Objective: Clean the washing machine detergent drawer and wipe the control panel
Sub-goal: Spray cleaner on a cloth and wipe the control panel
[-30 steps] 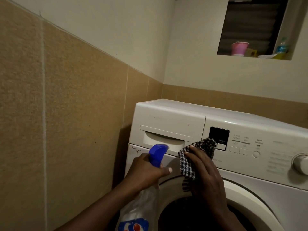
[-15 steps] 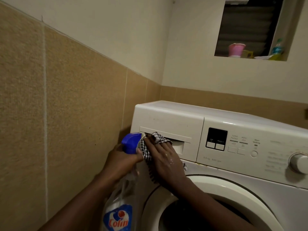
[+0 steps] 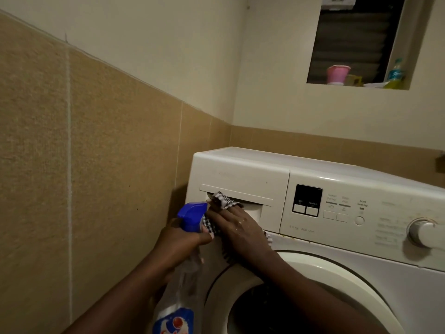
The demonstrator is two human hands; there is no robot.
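The washer (image 3: 240,162) stands in a corner against a tiled wall (image 3: 108,165). Its drawer (image 3: 243,179) is at the top left of the front and sits closed, flush with the face.

The right grip (image 3: 238,227) lies against the drawer's handle recess with its fingers stretched forward rather than curled. A checked cloth (image 3: 222,200) is draped over the fingertips, which hides them, and they press it into the left end of the recess. More cloth shows under the palm and hangs at both sides of the grip. So the drawer is right under and ahead of this grip, touched through the cloth.

The left grip (image 3: 179,242) is curled round the neck of a sprayer (image 3: 192,215), just left of the right grip and touching the cloth's edge. The sprayer's blue head is level with the recess, beside the drawer's lower left corner; its clear body hangs down, with a label near the bottom edge of the view.

The panel (image 3: 337,206) is to the right of the drawer, apart from both grips, and carries a dark display (image 3: 308,201) and a dial (image 3: 423,232). The round door (image 3: 337,280) is below.

High on the far wall, a niche (image 3: 356,86) holds a pink cup (image 3: 337,74) and a bottle (image 3: 395,73).
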